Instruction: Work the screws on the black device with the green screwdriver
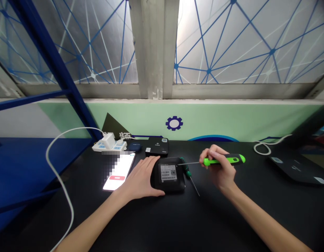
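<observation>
A black square box (168,175) with a silver label lies flat on the dark table. My left hand (143,177) grips its left side, fingers at the top corner and thumb at the lower edge. In my right hand (221,166) is a bright green and black screwdriver (236,159), held nearly level, its thin shaft pointing left. The tip reaches the box's upper right part; whether it touches is too small to tell. Just right of the box, a dark green screwdriver (194,184) lies on the table.
A lit phone (121,171) lies left of my left hand. Behind are a white power strip (99,146) with a plug and cable, and another black box (157,147). A black device (298,170) sits at the right. A blue frame (80,112) rises at the left.
</observation>
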Available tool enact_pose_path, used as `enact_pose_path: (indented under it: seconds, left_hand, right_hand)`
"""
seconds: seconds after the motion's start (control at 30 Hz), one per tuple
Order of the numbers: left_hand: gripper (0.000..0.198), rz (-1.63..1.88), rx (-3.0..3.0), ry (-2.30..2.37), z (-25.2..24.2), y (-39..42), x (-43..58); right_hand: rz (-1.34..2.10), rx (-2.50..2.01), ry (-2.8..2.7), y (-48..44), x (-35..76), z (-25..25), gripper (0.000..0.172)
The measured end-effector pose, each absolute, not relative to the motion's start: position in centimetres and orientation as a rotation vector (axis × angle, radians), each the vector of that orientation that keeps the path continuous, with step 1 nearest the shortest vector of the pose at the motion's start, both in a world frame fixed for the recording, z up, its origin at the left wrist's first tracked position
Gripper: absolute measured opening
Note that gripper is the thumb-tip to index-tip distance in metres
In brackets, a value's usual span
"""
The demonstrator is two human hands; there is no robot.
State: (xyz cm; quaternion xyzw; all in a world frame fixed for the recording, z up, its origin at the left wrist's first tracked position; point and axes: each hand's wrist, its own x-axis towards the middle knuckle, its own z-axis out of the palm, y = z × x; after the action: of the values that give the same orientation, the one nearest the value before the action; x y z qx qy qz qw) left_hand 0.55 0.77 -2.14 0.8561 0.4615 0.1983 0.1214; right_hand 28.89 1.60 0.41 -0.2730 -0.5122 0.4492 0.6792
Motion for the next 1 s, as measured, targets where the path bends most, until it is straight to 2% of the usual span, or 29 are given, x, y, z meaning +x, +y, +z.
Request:
enact_pose_path:
  seconds: [1.0]
  left_hand:
    - [0.114,0.534,2.46,1.275,-1.45,0.49,0.64]
  right_hand:
    - [0.998,-0.619,-1.112,1.35,28.79,0.85,0.027]
